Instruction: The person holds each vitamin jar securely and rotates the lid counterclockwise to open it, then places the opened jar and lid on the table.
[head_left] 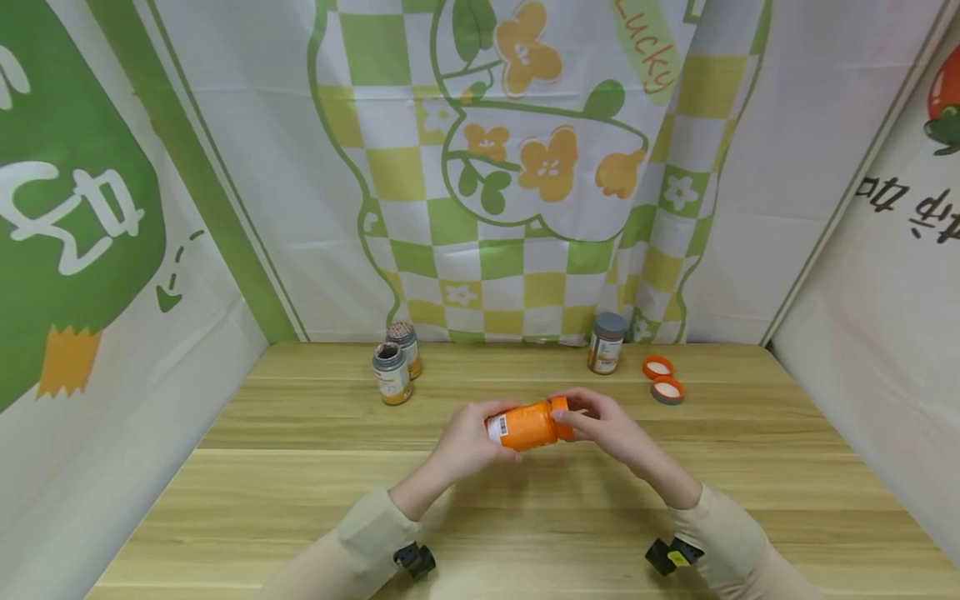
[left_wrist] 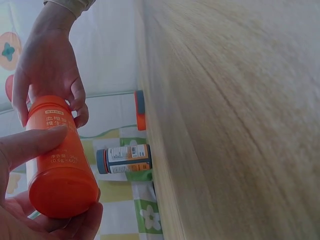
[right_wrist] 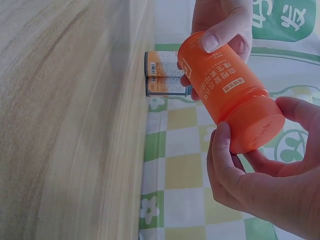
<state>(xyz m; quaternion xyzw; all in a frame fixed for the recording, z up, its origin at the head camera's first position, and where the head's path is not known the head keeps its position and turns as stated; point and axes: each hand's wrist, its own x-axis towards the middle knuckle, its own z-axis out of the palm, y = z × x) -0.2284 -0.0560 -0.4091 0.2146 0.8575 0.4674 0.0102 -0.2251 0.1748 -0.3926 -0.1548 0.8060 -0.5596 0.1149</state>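
Note:
An orange bottle (head_left: 528, 426) lies tilted sideways in the air above the table, its cap end toward the right. The left hand (head_left: 474, 440) grips its body near the base; in the left wrist view the thumb lies across the printed side of the bottle (left_wrist: 62, 155). At the other end, the fingers and thumb of the right hand (head_left: 602, 427) pinch the orange cap (head_left: 562, 418). The right wrist view shows the cap (right_wrist: 257, 125) on the bottle's neck, with the right hand's fingertips (right_wrist: 223, 131) around its rim.
Two grey-and-orange jars, the front one (head_left: 392, 375) without a lid, stand at the back left of the wooden table (head_left: 315, 483). A jar with a grey lid (head_left: 606, 342) stands at the back right, beside two loose caps (head_left: 667, 390). A patterned curtain (head_left: 517, 283) hangs behind.

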